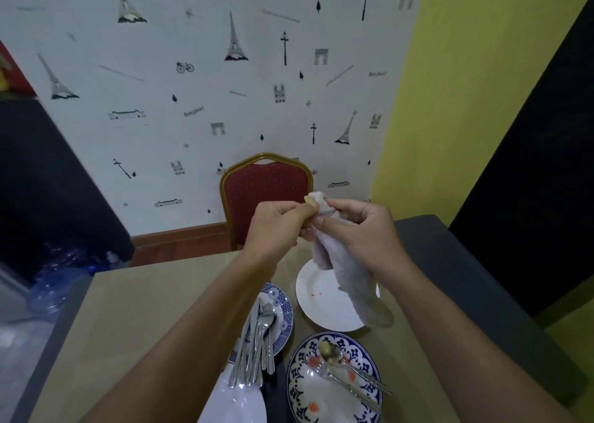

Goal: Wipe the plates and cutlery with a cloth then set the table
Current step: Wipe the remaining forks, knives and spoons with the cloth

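Greyish-white terry cloth (342, 263) is bunched up in the air above the far side of the tan table (128, 326), and its loose end hangs over the plain white plate (316, 310), which carries a few orange specks. A small yellowish tip (309, 199) pokes out of the top of the bunch; I cannot tell what it is.

Near that plate on the left, a small blue-patterned plate (285, 313) holds a bundle of steel cutlery (257, 342), whose handles run down onto a second white plate (234, 403) at the near edge. A large blue-and-white patterned plate (297, 374) sits closest to me, with a soiled spoon (331, 355), a fork (321, 371) and orange scraps on it.

Beyond the table stands a red padded chair (266, 191) with a gold frame, against Eiffel Tower wallpaper (193, 85). Clear plastic bottles (64, 281) lie on the floor to the left.

I see my left hand (279, 226) pinching the top of the bunch, fingers curled. My right hand (363, 230) wraps around the cloth from the other side. Both forearms reach forward over the plates.
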`<state>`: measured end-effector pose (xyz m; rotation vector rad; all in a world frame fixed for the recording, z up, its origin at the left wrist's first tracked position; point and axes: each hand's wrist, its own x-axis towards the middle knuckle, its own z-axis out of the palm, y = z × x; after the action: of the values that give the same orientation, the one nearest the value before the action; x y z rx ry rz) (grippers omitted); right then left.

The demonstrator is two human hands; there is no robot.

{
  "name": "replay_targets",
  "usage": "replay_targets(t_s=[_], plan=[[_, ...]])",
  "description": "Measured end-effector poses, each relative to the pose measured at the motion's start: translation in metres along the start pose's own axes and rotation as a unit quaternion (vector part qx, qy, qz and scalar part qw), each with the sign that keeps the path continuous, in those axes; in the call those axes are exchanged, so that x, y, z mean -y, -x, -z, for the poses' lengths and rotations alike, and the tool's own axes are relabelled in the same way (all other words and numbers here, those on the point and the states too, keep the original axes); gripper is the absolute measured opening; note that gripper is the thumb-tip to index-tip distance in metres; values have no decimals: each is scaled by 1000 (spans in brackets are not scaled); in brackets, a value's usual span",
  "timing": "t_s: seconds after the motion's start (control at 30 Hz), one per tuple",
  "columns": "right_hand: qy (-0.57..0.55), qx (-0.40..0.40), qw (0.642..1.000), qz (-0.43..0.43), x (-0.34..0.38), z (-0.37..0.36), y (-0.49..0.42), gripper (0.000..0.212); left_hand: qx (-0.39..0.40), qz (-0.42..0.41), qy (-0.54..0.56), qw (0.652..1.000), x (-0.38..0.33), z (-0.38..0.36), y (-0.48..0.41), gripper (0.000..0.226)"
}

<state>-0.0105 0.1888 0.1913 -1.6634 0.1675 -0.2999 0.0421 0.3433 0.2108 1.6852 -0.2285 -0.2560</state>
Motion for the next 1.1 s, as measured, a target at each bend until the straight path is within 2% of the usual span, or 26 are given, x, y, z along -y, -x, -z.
replay_targets(t_s=[0.2,0.37,0.53,0.63,0.77,0.9,1.1], plan=[[20,-4,1000,11,1,-5,-6,24,28,3,26,999,-4,2,-1,33],[73,-6,997,30,1,-11,-7,52,47,13,50,998,-2,2,-2,43],[125,36,991,24,4,-10,-8,58,-9,56,77,995,-2,3,-5,33],[145,55,988,15,6,-8,-5,43,-39,46,54,997,-2,4,-5,36],[148,111,982,-27,3,-6,4,23,-107,31,78,991,-9,11,-12,33],[127,161,977,-52,1,-2,17,19,-132,28,88,987,-8,17,-19,30],[95,112,989,-33,-3,-6,15,19,-7,10,38,999,6,2,-6,19]])
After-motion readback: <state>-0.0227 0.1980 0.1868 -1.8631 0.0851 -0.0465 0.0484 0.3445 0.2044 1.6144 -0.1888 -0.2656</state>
